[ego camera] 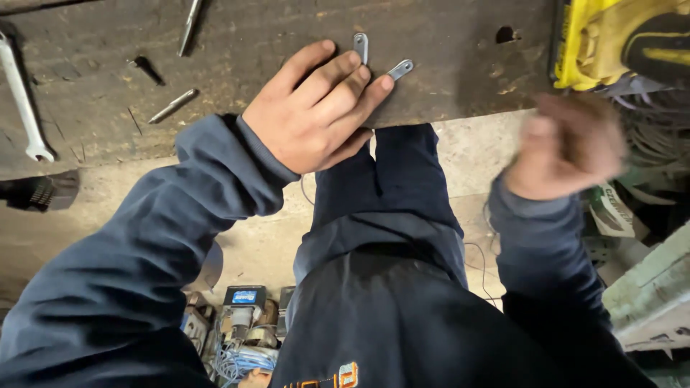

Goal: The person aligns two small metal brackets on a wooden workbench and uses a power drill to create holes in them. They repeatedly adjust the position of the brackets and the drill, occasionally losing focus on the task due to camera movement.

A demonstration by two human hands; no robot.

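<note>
My left hand (316,108) rests on the front edge of a dark, worn workbench (251,65), fingers curled together over the edge. Two small flat metal tabs lie just past its fingertips: one upright tab (361,47) and one slanted tab (400,69). I cannot tell if the fingertips touch them. My right hand (568,147) is blurred, in the air below the bench edge, near a yellow and black power tool (618,39) at the upper right. Its fingers look loosely curled and I see nothing in it. Both arms wear dark blue sleeves.
A silver spanner (21,97) lies at the bench's left. A metal rod (172,105), another rod (189,25) and a dark bit (147,68) lie farther back. A hole (505,34) pierces the bench. Below, the floor holds an electrical part with blue wires (241,338) and clutter at right.
</note>
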